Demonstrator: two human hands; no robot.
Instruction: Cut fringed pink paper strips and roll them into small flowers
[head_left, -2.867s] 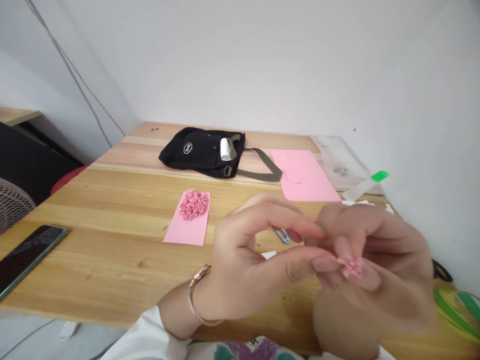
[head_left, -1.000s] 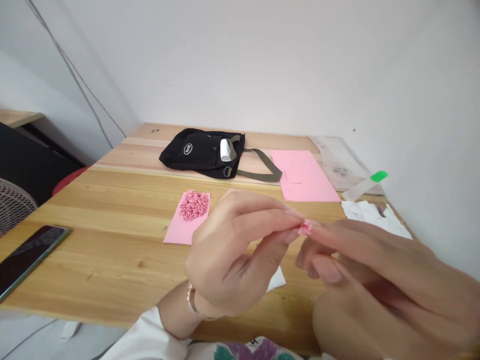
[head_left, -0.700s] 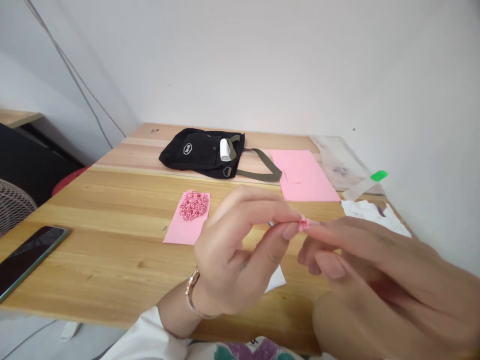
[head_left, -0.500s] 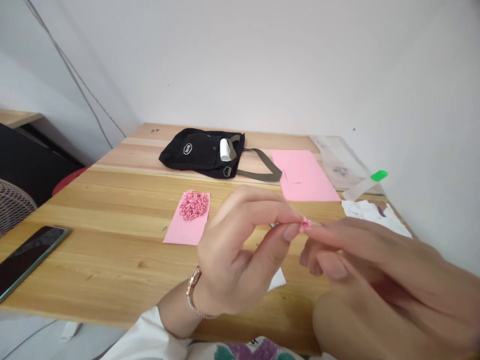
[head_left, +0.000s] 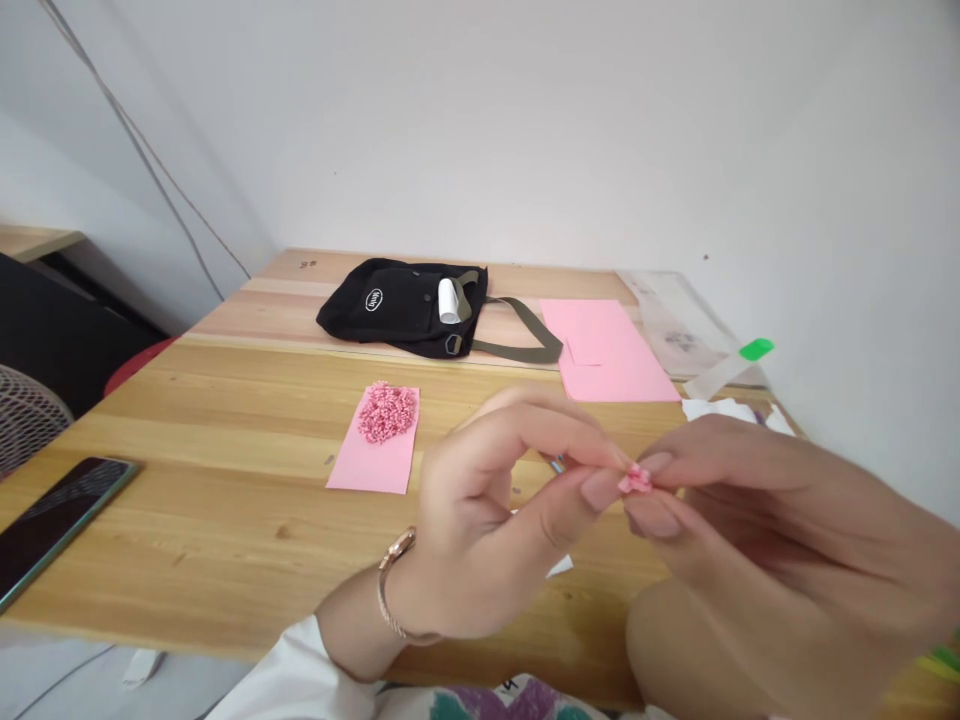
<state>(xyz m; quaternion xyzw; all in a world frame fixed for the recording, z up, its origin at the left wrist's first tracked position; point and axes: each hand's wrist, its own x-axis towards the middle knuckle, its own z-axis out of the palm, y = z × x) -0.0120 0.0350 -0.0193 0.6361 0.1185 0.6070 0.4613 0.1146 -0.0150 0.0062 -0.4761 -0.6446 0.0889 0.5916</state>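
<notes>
Between the fingertips of both hands is a small folded pink paper piece (head_left: 636, 479), held above the table. My left hand (head_left: 517, 510), with a bracelet at its wrist, pinches it from the left between thumb and forefinger. From the right, the thumb and forefinger of my right hand (head_left: 757, 520) close on the same piece. Much of the paper is hidden by the fingers, so its exact shape is unclear. Beyond my left hand, a pile of small curled pink paper pieces (head_left: 386, 412) lies on a pink paper sheet (head_left: 371, 473).
A black bag (head_left: 390, 310) with a white roll (head_left: 448, 300) on it lies at the back. Beside its strap are larger pink sheets (head_left: 622, 360) and a clear plastic sleeve (head_left: 660, 300). A phone (head_left: 56, 525) rests at the left edge of the wooden table (head_left: 225, 480).
My right thumb and forefinger have closed into a pinch on the pink paper piece; before, the forefinger only pointed against it. Both hands have shifted slightly right and down.
</notes>
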